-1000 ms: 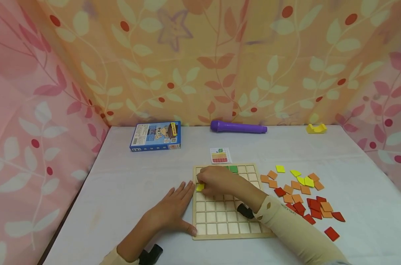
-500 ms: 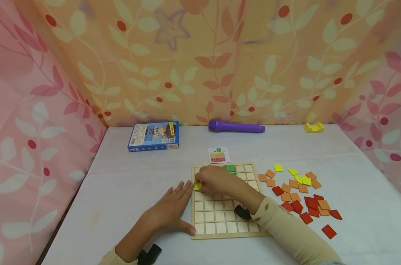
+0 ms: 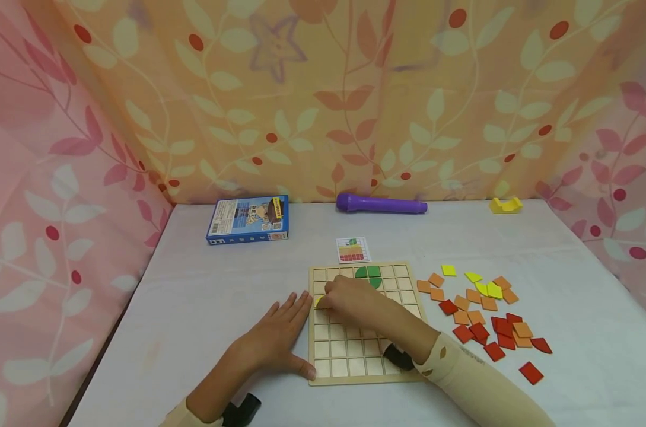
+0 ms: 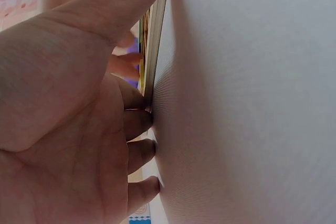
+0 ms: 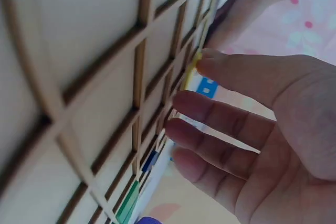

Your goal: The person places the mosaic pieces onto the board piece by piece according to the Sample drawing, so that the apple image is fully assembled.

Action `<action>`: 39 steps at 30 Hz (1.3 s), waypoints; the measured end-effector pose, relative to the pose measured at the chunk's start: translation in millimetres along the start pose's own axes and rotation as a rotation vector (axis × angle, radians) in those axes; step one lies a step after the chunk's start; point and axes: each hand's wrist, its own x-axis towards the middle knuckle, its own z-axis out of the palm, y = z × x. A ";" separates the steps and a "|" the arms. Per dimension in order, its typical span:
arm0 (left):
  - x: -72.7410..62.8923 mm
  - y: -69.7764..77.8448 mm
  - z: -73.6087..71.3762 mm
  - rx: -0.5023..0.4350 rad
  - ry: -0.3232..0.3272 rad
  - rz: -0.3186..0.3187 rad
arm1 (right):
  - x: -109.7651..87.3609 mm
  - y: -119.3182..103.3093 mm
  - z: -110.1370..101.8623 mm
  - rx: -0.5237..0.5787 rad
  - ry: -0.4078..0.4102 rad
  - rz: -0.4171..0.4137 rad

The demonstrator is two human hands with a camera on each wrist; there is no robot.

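Observation:
A wooden grid board (image 3: 355,379) lies flat on the table with several green tiles (image 3: 374,271) set in its top rows. My left hand (image 3: 274,338) lies along the board's left edge, fingers straight and thumb at the lower left corner; in the left wrist view the fingertips (image 4: 142,150) reach down to the cloth. Over the board's upper left cells, my right hand (image 3: 355,301) has its thumb and fingertips at a yellow tile (image 3: 318,301) in the left column. The right wrist view shows the thumb (image 5: 215,64) on this yellow tile, the other fingers loosely bent. My hand covers part of the tile.
Right of the board lie loose orange (image 3: 489,304), red (image 3: 531,373) and yellow tiles (image 3: 448,270). A pattern card (image 3: 353,249) lies behind the board. Farther back are a blue box (image 3: 248,219), a purple microphone-shaped toy (image 3: 381,204) and a yellow curved stand (image 3: 506,206).
My right hand has shifted slightly right and toward me, uncovering more green tiles, while its fingertips stay by the yellow tile. My left hand holds its place.

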 end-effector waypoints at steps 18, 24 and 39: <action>-0.2 1.8 0.8 -0.011 -0.004 -0.030 | -102.5 95.7 -67.2 0.248 0.021 0.499; 0.6 1.9 0.2 0.004 -0.010 -0.035 | -140.4 142.6 -62.8 0.269 -0.060 0.711; 1.0 0.7 0.7 -0.006 -0.004 -0.037 | -143.8 160.5 -41.4 0.316 -0.141 0.815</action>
